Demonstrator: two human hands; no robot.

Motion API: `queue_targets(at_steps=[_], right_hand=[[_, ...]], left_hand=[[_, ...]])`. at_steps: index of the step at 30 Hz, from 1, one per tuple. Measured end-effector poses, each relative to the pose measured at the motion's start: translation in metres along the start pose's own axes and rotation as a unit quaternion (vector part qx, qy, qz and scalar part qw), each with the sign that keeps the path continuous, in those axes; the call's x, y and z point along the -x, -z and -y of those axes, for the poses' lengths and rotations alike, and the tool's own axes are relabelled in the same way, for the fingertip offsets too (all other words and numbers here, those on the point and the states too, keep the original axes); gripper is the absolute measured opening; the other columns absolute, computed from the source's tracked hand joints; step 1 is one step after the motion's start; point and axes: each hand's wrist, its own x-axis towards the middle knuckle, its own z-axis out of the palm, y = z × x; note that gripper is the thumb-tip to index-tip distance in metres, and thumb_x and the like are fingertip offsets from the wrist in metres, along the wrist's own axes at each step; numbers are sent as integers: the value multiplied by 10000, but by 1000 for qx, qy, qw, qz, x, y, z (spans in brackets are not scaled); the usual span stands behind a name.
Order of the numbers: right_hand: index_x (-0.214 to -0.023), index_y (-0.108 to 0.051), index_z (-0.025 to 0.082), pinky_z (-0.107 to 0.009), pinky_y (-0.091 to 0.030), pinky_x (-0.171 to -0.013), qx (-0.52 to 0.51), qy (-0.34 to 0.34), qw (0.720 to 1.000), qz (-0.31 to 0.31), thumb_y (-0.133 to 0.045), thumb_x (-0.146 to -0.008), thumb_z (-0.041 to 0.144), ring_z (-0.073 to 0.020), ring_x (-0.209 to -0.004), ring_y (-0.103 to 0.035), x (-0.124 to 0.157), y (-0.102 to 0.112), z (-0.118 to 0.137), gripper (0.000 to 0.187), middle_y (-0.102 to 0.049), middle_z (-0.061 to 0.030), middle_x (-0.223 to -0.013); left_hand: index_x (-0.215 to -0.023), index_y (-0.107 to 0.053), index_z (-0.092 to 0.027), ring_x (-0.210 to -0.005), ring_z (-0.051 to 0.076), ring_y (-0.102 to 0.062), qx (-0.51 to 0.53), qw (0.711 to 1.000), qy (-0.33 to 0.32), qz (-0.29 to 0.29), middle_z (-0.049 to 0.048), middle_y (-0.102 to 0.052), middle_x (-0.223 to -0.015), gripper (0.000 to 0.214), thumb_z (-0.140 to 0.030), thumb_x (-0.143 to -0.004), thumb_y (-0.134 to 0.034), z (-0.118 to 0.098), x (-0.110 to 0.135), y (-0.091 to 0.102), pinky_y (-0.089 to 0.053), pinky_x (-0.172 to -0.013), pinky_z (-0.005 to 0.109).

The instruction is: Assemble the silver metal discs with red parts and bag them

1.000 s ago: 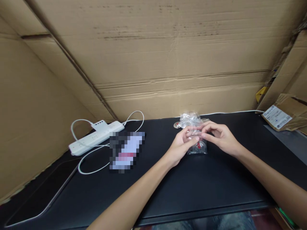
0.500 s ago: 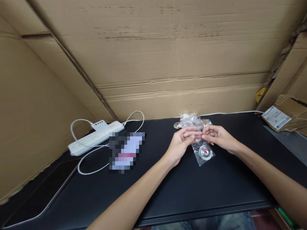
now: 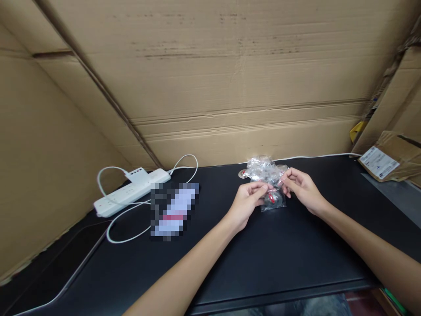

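A clear plastic bag [image 3: 273, 208] hangs between my hands over the black table, with a round silver disc [image 3: 278, 199] bearing a red mark inside it. My left hand [image 3: 248, 202] pinches the bag's left side between thumb and fingers. My right hand [image 3: 301, 188] grips its upper right edge, fingertips pressed together. Just behind lies a heap of crinkled clear plastic bags [image 3: 261, 166], whose contents are hard to make out. Another round metal disc [image 3: 243, 174] with a red mark sits left of that heap.
At left a white power strip [image 3: 131, 193] carries a plugged-in charger [image 3: 137, 174] and looping white cable [image 3: 123, 241]. Near it lies a pixelated item [image 3: 176, 210]. A dark flat panel [image 3: 62, 263] is at the left edge. Cardboard walls [image 3: 230, 87] enclose the table; a labelled cardboard package [image 3: 379, 162] lies right.
My hands have moved apart, the right one outward to the right. The bag with the disc has risen and turned, its lower end now higher and closer to my left fingers.
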Motion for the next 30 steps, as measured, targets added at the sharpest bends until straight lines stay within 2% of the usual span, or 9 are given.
queue_targets(at_steps=[5, 10, 15, 19, 25, 30], right_hand=[[-920, -636, 182, -256, -437, -542, 24, 5, 999, 38, -714, -834, 410, -113, -590, -545, 2, -1, 1, 256, -639, -11, -707], [-820, -703, 153, -261, -436, -494, 21, 18, 999, -21, -729, -815, 392, -116, -546, -554, 1, -4, -2, 240, -647, -33, -660], [-1117, -719, 204, -235, -390, -397, -33, 17, 999, -13, -734, -814, 312, -99, -452, -523, 3, -4, 2, 322, -615, 14, -611], [-963, -776, 193, -231, -391, -388, -62, 10, 998, -11, -730, -810, 295, -86, -425, -519, 5, -5, 3, 191, -623, 4, -588], [-1003, -777, 216, -224, -376, -366, -71, -3, 997, -7, -721, -811, 286, -81, -394, -503, 5, -6, 3, 212, -645, 2, -593], [-867, -794, 206, -243, -431, -424, -37, 40, 998, -7, -689, -825, 264, -96, -451, -522, 6, -6, 3, 126, -626, 0, -582]], left_hand=[[-1021, -731, -114, -772, 166, -675, -29, 999, -15, -23, 110, -730, -897, 341, -400, -838, -707, -2, -1, 1, -536, -660, 253], [-1050, -731, -134, -741, 151, -654, -60, 997, -33, -40, 100, -719, -912, 352, -415, -842, -687, -5, 0, -1, -519, -572, 213], [-1128, -674, -176, -616, 111, -599, -62, 994, -75, -57, 36, -678, -774, 354, -365, -830, -697, -9, 0, 1, -439, -465, 155], [-1107, -640, -195, -560, 87, -582, -67, 993, -78, -56, 12, -646, -758, 312, -351, -840, -685, -12, 0, 2, -420, -441, 138], [-1046, -619, -185, -510, 87, -596, -77, 994, -64, -50, 22, -663, -723, 247, -339, -856, -651, -13, 1, 0, -428, -428, 142], [-960, -600, -193, -527, 90, -615, -45, 996, -65, -40, 22, -668, -748, 178, -326, -850, -644, -13, 2, 1, -442, -432, 143]])
